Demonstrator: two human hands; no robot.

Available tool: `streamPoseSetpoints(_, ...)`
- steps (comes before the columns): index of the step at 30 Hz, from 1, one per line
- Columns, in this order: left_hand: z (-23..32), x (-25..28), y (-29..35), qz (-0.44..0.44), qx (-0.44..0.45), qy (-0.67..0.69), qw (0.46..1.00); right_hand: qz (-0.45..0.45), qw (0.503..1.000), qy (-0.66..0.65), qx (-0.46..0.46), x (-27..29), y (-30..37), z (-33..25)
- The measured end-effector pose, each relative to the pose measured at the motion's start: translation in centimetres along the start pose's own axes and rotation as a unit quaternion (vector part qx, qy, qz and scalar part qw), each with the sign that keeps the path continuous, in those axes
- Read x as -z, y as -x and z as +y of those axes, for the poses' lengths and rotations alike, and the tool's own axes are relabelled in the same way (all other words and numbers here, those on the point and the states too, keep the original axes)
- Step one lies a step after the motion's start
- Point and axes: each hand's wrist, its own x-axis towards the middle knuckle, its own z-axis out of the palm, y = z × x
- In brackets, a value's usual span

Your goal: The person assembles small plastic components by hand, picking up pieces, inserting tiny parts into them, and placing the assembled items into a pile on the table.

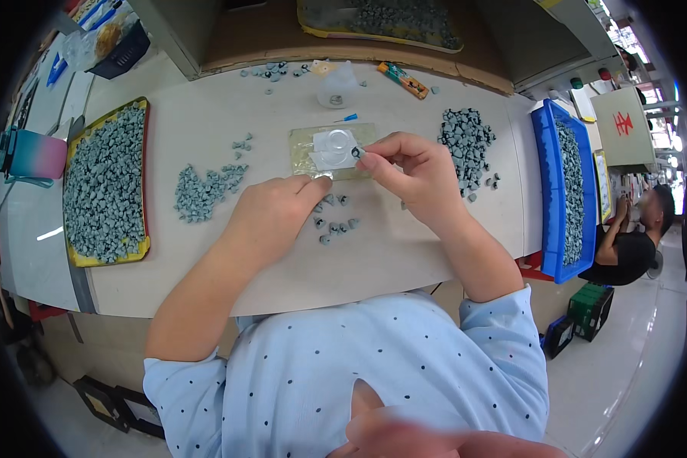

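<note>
Between thumb and index finger, my right hand point(416, 172) pinches a small grey-blue piece with a black face point(356, 153). It is held over the right side of a clear, yellowish mat point(304, 141). On that mat lie white paper point(332, 159) and a small clear round dish point(337, 138). My left hand point(275, 214) rests at the mat's near left corner with its fingers curled together; whatever is at its fingertips is hidden. Just below those fingertips, several similar loose pieces point(334, 227) lie on the table. A blue-hubbed needle tip point(348, 118) lies beyond the mat.
Piles of grey-blue pieces lie left point(206, 189) and right point(466, 145). A full yellow tray point(146, 221) stands at left, a blue bin point(549, 191) at right. Behind the mat are a white cup point(336, 95) and an orange-green tube point(403, 80). A co-worker point(626, 248) sits far right.
</note>
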Motion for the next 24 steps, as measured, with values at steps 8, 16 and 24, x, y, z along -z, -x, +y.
streamPoseSetpoints(8,-0.2,-0.2,0.1,-0.03,-0.003,-0.002,1.0,0.006,0.998,-0.065,-0.008,-0.2,-0.2,-0.1)
streamPoseSetpoints(16,0.2,2.2,-0.9,-0.027,0.212,0.436,0.874,0.017,0.992,-0.118,-0.032,-0.1,-0.3,-0.5)
streamPoseSetpoints(24,0.1,2.6,-0.8,-0.054,0.272,0.78,0.561,0.013,0.991,-0.124,-0.039,0.1,-0.3,-0.5)
